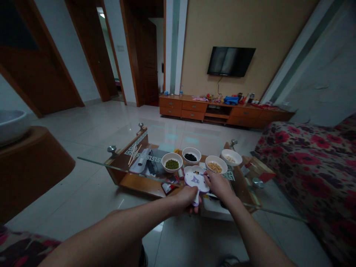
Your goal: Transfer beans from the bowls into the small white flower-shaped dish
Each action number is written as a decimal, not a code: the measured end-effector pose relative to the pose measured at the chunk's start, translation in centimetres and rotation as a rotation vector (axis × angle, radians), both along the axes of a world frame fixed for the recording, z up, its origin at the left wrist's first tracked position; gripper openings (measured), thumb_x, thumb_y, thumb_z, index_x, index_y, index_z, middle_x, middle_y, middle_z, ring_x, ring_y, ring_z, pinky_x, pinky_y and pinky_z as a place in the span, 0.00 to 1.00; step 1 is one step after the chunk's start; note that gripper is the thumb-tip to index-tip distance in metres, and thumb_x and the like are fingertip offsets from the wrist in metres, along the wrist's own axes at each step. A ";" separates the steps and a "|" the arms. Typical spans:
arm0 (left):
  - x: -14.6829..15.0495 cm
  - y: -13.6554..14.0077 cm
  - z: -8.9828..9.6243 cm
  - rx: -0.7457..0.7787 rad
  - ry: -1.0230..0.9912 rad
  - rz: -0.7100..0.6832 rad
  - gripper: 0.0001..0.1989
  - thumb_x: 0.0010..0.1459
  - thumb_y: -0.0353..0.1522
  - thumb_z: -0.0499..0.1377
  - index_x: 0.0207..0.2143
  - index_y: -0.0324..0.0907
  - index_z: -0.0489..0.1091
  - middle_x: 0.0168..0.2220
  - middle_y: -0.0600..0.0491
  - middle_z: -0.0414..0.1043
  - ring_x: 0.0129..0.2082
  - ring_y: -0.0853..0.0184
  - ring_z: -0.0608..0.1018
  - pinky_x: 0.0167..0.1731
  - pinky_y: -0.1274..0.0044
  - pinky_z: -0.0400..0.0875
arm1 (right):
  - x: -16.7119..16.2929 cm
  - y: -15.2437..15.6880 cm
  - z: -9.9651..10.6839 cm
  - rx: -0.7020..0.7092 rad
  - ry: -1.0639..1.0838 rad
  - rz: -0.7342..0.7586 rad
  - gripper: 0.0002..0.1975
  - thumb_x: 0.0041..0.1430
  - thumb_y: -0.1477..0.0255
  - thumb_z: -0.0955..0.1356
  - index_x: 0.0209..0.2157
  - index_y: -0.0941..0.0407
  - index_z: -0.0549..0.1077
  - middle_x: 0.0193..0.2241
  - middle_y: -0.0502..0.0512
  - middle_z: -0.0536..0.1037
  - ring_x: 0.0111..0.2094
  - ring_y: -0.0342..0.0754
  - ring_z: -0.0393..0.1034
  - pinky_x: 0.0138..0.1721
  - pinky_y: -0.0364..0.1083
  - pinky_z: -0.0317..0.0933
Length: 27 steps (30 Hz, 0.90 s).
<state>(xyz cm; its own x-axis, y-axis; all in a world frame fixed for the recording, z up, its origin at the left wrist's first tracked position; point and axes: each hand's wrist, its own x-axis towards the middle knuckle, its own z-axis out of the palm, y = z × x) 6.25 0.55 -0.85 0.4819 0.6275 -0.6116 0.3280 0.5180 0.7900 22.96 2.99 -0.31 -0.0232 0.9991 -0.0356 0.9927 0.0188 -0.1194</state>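
Observation:
My left hand (187, 200) is closed around the handle of a white, purple-edged dish (191, 181), shaped like a small pan with a printed figure inside. A few dark and yellowish beans (196, 172) lie near its far side. Over the dish, my right hand (218, 183) pinches a thin dark tool (202, 174) whose kind is too small to make out. Beyond the dish stand white bowls: one of green beans (172, 164), one of black beans (190, 157), one of yellow soybeans (214, 167) and one of pale pieces (230, 158).
The bowls stand on a glass coffee table (102, 162) with wooden supports. Wooden chopsticks (135, 155) lie at its left. A floral sofa (306, 163) is at the right, a brown stand (41, 159) at the left. A TV cabinet (191, 106) lines the far wall.

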 end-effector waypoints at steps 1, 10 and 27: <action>0.0 0.0 0.1 0.000 0.001 -0.001 0.21 0.63 0.36 0.37 0.27 0.40 0.64 0.14 0.54 0.62 0.11 0.72 0.60 0.15 0.80 0.52 | 0.0 0.0 0.0 0.008 0.000 -0.001 0.14 0.64 0.65 0.59 0.44 0.52 0.71 0.39 0.57 0.78 0.41 0.52 0.73 0.35 0.44 0.58; -0.1 0.0 0.1 -0.001 0.005 -0.009 0.24 0.64 0.42 0.37 0.27 0.40 0.64 0.13 0.55 0.62 0.10 0.73 0.59 0.15 0.81 0.51 | -0.1 -0.3 1.3 0.091 0.022 -0.055 0.17 0.65 0.63 0.57 0.48 0.51 0.70 0.40 0.57 0.78 0.40 0.51 0.73 0.36 0.44 0.58; -0.2 -0.1 0.0 -0.006 -0.018 -0.013 0.21 0.63 0.35 0.37 0.25 0.40 0.64 0.13 0.54 0.62 0.11 0.73 0.60 0.15 0.81 0.52 | -3.0 2.5 1.7 0.233 0.069 -0.128 0.19 0.67 0.61 0.54 0.51 0.52 0.67 0.40 0.58 0.78 0.41 0.50 0.72 0.37 0.44 0.57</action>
<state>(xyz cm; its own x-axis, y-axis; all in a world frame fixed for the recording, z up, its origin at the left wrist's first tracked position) 6.06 0.49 -0.84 0.5010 0.6173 -0.6065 0.3207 0.5185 0.7926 19.95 5.52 1.38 0.1091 0.9752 0.1928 0.9784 -0.0711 -0.1940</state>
